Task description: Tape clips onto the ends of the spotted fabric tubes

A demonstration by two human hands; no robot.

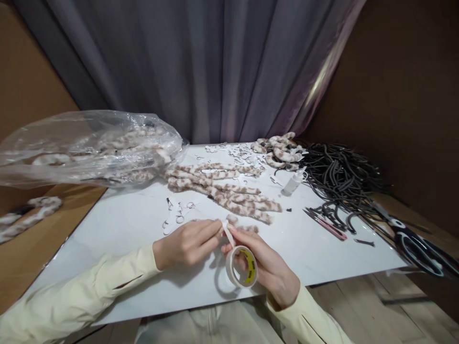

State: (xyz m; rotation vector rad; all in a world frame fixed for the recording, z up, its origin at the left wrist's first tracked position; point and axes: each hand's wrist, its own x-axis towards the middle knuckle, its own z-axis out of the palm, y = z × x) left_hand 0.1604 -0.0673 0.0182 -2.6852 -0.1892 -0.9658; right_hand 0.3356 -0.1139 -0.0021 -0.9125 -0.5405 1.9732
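Observation:
A roll of white masking tape (229, 272) with a yellow printed core hangs at my right hand (267, 258), its fingers closed around the roll's side and the loose strip. My left hand (190, 241) pinches at the end of that strip, fingertips pressed together close to the right hand's. Just behind the fingers lies a short piece of spotted plush (247, 228), partly hidden by them. Further back, several long brown-and-white plush strips (229, 191) are spread across the white table (143, 286). Small metal rings and clips (179, 212) lie left of the strips.
On the left, a clear plastic bag (89, 143) holds plush pieces. Dark cords (340, 172) are heaped at the right, near pink-handled tweezers or snips (326, 224) and large scissors (419, 248). A small clear bottle (294, 181) and curled plush pieces (281, 150) sit behind.

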